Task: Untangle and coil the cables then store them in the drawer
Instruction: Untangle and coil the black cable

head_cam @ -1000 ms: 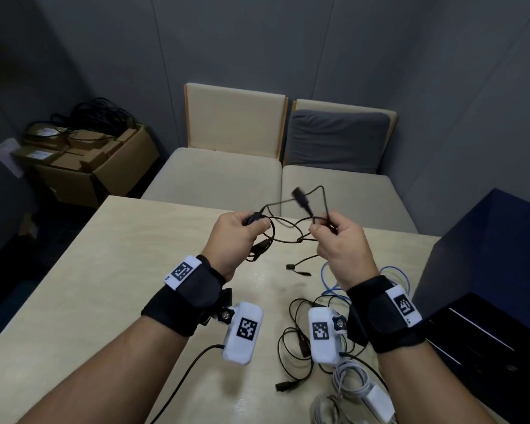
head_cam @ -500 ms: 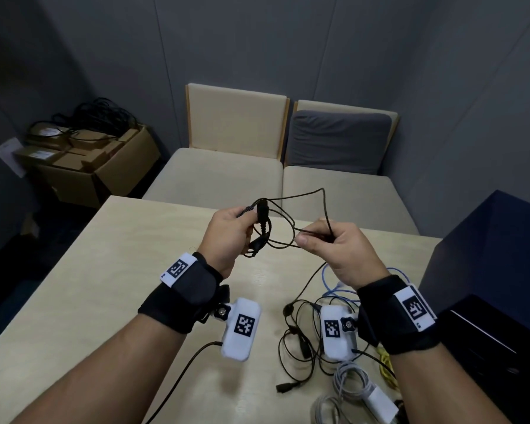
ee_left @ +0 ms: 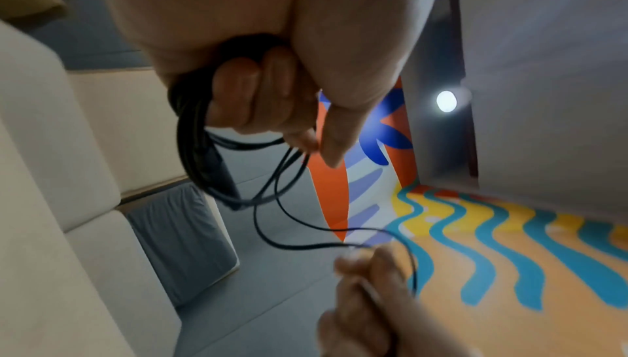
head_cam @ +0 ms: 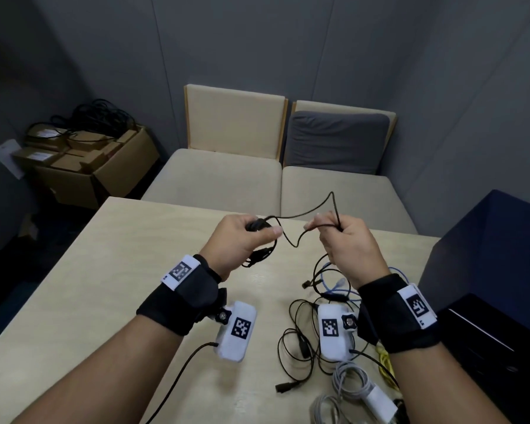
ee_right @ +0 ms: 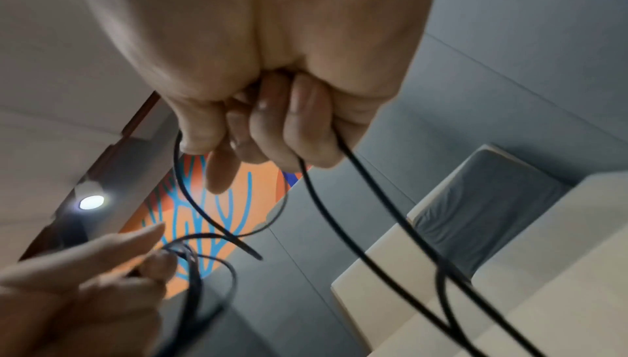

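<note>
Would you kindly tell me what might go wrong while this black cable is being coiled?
The black cable trails from the right hand into the loose cables on the table, so pulling may snag them.
The coil in the left hand hangs below the fingers; loops might slip out.

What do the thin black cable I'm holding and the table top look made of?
The black cable: likely a soft plastic or rubber jacket, matte, since it bends in loose loops between the left hand and right hand. The table: pale wood look, smooth, faint grain; veneer, laminate or solid wood cannot be told.
</note>
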